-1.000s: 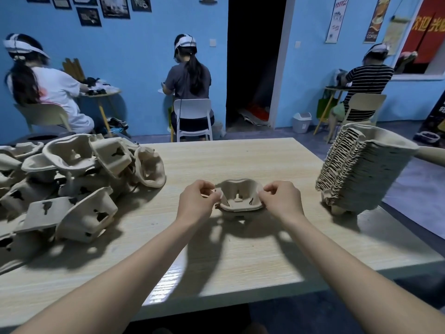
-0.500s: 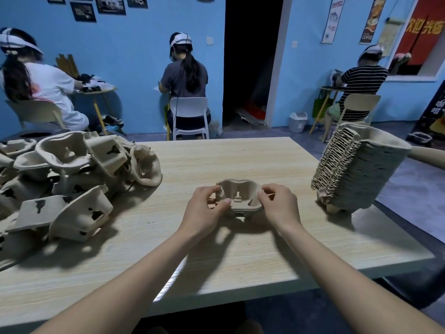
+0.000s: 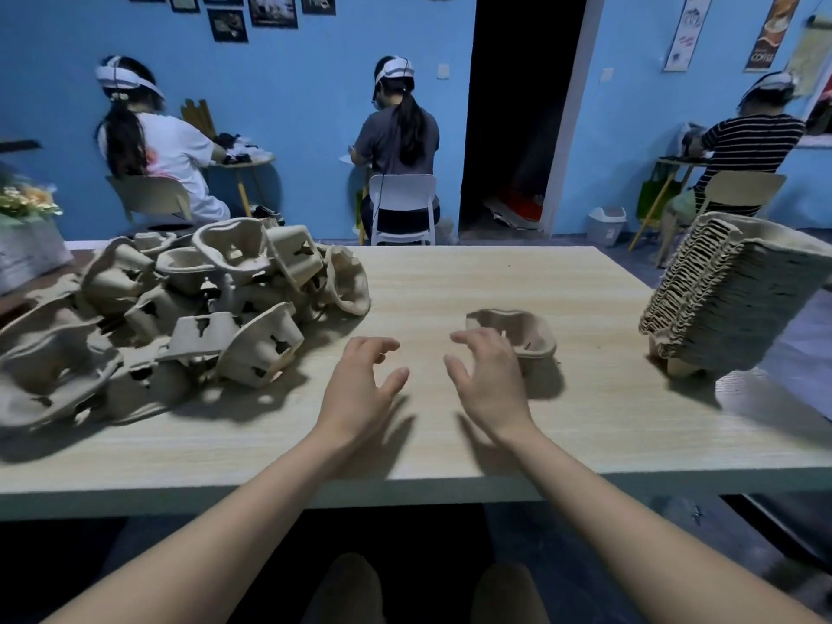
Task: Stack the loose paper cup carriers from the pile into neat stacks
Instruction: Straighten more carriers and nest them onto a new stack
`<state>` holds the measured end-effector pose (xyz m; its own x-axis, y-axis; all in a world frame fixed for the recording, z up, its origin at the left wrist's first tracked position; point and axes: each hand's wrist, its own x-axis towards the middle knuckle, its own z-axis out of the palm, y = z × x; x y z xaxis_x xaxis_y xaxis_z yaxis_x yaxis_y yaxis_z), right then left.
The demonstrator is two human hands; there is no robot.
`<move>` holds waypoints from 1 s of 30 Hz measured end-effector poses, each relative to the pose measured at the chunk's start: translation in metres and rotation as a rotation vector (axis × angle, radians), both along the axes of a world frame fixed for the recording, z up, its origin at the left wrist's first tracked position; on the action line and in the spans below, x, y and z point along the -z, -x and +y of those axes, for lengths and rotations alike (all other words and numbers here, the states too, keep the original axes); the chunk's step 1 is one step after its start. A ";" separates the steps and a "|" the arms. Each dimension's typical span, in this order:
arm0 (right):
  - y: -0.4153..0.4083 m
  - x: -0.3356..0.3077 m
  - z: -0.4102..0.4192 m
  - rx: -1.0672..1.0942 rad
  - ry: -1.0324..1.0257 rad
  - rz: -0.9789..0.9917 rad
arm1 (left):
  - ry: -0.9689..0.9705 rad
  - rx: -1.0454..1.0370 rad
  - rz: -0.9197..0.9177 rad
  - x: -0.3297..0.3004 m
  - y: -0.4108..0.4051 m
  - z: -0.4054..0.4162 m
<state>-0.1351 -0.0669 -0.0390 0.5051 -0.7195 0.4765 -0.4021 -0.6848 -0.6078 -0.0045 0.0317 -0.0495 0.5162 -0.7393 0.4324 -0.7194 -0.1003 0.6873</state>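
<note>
Loose pulp cup carriers (image 3: 180, 308) sit heaped at the wooden table's (image 3: 450, 281) left end. Left hand (image 3: 360, 385) hovers open, holding nothing. Right hand (image 3: 490, 380), fingers spread, is beside a single carrier (image 3: 529, 331). Neat stack (image 3: 738, 299) leans at the table's right end.

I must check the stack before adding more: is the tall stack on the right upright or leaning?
Leaning. The stack tilts with its top toward the right, and its base lifts off the table on one side.
</note>
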 end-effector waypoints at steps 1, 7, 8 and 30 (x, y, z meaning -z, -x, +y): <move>-0.005 0.005 0.007 -0.021 -0.011 0.016 | 0.001 -0.015 -0.005 0.003 -0.003 0.009; -0.033 0.025 0.034 -0.060 -0.077 0.146 | -0.012 -0.115 -0.016 0.018 -0.021 0.052; -0.034 0.026 0.036 -0.056 -0.064 0.172 | -0.011 -0.128 -0.009 0.019 -0.022 0.057; -0.035 0.031 0.033 -0.060 -0.016 0.246 | 0.156 -0.491 -0.202 0.005 -0.067 0.078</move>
